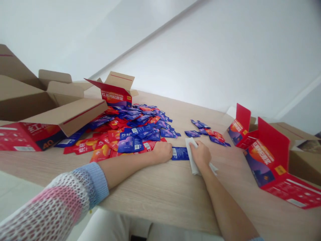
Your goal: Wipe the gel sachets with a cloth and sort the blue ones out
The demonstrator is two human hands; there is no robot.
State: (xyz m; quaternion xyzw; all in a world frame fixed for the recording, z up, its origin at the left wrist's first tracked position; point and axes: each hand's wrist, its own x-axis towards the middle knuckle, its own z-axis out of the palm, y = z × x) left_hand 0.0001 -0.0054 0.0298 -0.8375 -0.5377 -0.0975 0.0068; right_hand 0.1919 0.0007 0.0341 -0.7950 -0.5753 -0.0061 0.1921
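My left hand (163,152) is closed on one end of a blue sachet (180,153) that lies flat on the table in front of me. My right hand (200,154) grips a folded white tissue (191,160), its edge over the sachet's right end. Left of my hands spreads a heap of sachets, blue ones (130,140) and red ones (102,150) mixed together. Beyond my right hand lies a smaller group of sachets (200,124), mostly blue with some red.
At the left a large open red carton (28,137) stands with its flaps out. Another open carton (116,95) is behind the heap. To the right are two more open red cartons, a smaller one (237,130) and a larger one (269,164). A white wall (200,60) rises behind the wooden table (150,194).
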